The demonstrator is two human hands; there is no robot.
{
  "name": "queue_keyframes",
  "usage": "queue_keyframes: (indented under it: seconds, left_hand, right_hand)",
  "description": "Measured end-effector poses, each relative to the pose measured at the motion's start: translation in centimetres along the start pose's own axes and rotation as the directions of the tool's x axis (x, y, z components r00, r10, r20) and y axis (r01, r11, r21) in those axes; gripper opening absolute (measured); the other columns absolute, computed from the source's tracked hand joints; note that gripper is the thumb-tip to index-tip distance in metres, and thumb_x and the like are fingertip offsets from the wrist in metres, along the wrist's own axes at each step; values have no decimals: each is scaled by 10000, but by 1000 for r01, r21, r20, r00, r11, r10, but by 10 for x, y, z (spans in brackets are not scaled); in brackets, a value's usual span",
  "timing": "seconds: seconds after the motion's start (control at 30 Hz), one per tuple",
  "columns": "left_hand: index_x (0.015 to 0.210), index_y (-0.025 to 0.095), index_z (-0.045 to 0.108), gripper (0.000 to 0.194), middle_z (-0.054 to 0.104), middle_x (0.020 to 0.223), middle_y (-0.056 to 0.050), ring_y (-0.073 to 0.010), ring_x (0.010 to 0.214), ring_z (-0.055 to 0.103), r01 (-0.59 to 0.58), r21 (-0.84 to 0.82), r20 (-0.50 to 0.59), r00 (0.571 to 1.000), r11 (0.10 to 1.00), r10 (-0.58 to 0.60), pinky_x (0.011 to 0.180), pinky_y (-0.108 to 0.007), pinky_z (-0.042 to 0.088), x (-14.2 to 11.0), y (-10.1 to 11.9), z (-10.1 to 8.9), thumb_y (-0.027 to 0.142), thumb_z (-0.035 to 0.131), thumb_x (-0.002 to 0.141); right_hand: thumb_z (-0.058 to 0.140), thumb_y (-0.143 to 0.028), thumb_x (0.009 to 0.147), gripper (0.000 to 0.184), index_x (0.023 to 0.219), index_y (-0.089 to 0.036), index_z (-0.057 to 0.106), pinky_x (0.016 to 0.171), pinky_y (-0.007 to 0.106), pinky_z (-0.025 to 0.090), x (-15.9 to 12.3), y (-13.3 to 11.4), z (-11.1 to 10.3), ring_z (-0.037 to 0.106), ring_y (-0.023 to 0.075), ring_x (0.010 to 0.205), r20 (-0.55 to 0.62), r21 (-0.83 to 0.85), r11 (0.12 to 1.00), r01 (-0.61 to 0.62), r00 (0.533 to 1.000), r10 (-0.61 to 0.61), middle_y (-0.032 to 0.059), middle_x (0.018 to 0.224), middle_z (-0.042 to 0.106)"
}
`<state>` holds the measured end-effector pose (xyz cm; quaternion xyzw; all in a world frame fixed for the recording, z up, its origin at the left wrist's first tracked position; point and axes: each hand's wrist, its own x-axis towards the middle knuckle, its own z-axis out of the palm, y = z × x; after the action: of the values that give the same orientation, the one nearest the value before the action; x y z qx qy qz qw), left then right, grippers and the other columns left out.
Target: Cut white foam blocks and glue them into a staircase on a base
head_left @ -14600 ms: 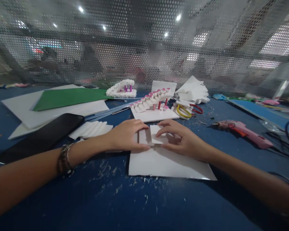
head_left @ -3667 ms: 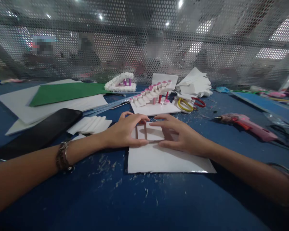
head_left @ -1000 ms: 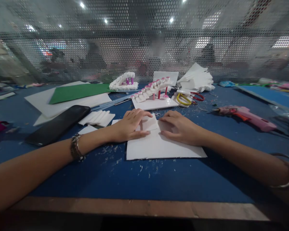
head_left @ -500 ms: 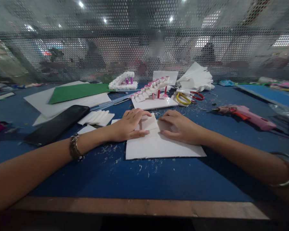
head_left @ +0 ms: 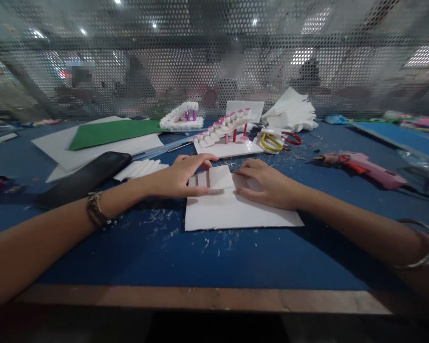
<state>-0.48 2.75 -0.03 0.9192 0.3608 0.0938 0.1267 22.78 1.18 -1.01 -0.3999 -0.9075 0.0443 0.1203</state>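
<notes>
Small stepped white foam-like piece point(head_left: 220, 177) lies toward eleven o'clock on the white rectangular sheet point(head_left: 229, 213). Left hand point(head_left: 178, 178), fingers spread, brackets it at nine; right hand point(head_left: 268, 185), loosely curved, rests at three. Likely light, dentable: hold opposite edges.

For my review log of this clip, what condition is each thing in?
Left hand: open
Right hand: open, loosely curled
Small white piece: tilt unclear
White board: lying flat
Green sheet: lying flat
Black phone: flat, no light showing
Hot glue gun: on its side
Yellow-handled scissors: blades hidden
Staircase model: standing
</notes>
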Motion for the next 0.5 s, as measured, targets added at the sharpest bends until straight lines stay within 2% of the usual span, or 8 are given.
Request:
queue_keyframes:
  seconds: [0.1, 0.33, 0.5]
  left_hand:
    - [1286, 176, 261, 710, 474, 1189, -128, -321, 1086, 405, -5, 38, 20, 1000, 999, 5, 919, -417, 257, -1, 1, 0, 554, 443, 713]
    - [1246, 151, 328, 668, 525, 1100, -113, -282, 1017, 454, -1, 36, -48, 999, 999, 2, 899, -383, 252, 0, 1, 3, 538, 466, 718]
    - [1228, 168, 333, 626, 502, 1168, -106, -260, 1036, 459, -51, 17, -73, 996, 999, 52, 904, -360, 239, -1, -2, 6, 526, 471, 733]
  right_hand:
    - [434, -453, 785, 442, 1042, -114, 554, 827, 385, 395, 0, 1, 0, 478, 243, 928, 1, -2, 1000, -2, 1000, 2, 135, 1005, 517]
    - [435, -435, 792, 424, 1034, -110, 560, 820, 366, 393, 0, 1, 1, 477, 230, 916, -10, 2, 1000, 3, 1000, -3, 125, 976, 518]
    - [436, -417, 788, 414, 1038, -112, 562, 836, 372, 384, 0, 0, 1, 473, 232, 929, -7, 8, 1000, -13, 1000, 13, 124, 979, 517]
